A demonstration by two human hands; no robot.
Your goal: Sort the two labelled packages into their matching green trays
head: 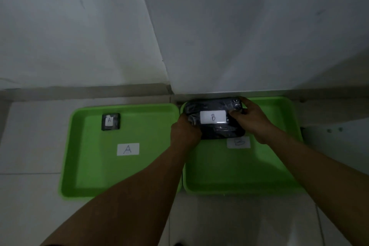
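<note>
Two green trays lie side by side on the floor. The left tray (83, 166) carries a white label "A"; a small black package A (110, 121) rests in its far left corner. Over the far left part of the right tray (239, 175) is a large black plastic-wrapped package B (213, 132) with a white "B" label. My left hand (184, 134) grips its near left edge and my right hand (251, 118) grips its far right end. The package partly covers the tray's own "B" label (238, 143). Whether it rests on the tray or hovers is unclear.
White walls meet in a corner right behind the trays, with a grey skirting strip (79, 91) along the floor. The floor is pale tile (30, 146). The trays touch each other at the middle.
</note>
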